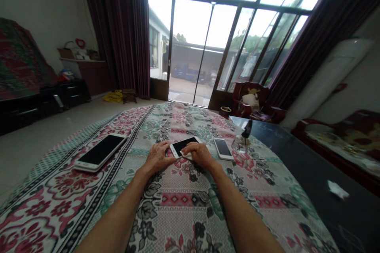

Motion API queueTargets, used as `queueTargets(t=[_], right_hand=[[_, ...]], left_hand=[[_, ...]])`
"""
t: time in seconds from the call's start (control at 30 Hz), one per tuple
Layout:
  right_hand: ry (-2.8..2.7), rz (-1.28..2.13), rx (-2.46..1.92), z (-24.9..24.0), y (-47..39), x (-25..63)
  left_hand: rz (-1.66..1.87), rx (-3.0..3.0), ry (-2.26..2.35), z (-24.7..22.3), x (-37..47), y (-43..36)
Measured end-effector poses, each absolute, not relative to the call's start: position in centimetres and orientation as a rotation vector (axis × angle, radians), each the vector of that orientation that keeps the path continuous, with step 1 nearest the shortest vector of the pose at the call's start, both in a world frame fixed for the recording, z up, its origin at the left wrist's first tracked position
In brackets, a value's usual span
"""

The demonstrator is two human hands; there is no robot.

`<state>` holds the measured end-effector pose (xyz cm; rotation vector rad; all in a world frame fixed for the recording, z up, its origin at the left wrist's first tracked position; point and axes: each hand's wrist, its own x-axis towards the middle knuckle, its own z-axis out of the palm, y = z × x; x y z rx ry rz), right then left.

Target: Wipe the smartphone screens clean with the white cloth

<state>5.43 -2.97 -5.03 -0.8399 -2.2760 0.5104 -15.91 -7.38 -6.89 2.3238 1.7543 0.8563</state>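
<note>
A white phone with a dark screen [184, 144] lies on the flowered cloth between my hands. My left hand [158, 157] is at its left end, fingers closed against the phone's edge. Over the screen's lower right part, my right hand [199, 154] presses a small white cloth [187, 155] with its fingers together. To the right is a smaller white phone [223, 149]. A larger white phone [101, 151] lies at the left.
A clear bottle with a black top [245, 136] stands right of the phones. Beyond the patterned cloth [184, 201], a dark tabletop [314, 166] holds a crumpled white tissue [337, 189]. A wooden chair [252, 100] stands near the glass doors.
</note>
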Motion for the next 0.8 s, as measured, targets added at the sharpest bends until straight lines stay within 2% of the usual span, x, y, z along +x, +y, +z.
queueTargets(t=[0.4, 0.6, 0.8], right_hand=[[-2.308, 0.244, -0.751, -6.4, -4.8, 2.0], [-2.353, 0.167, -0.971, -5.9, -4.0, 2.7], [-2.251, 0.083, -1.390, -4.7, -3.8, 4.3]], left_hand=[[0.804, 2.269, 1.891, -7.3, -14.9, -7.5], [0.798, 2.246, 1.884, -7.1, -15.0, -7.3], [0.788, 2.256, 1.870, -6.7, -14.9, -7.5]])
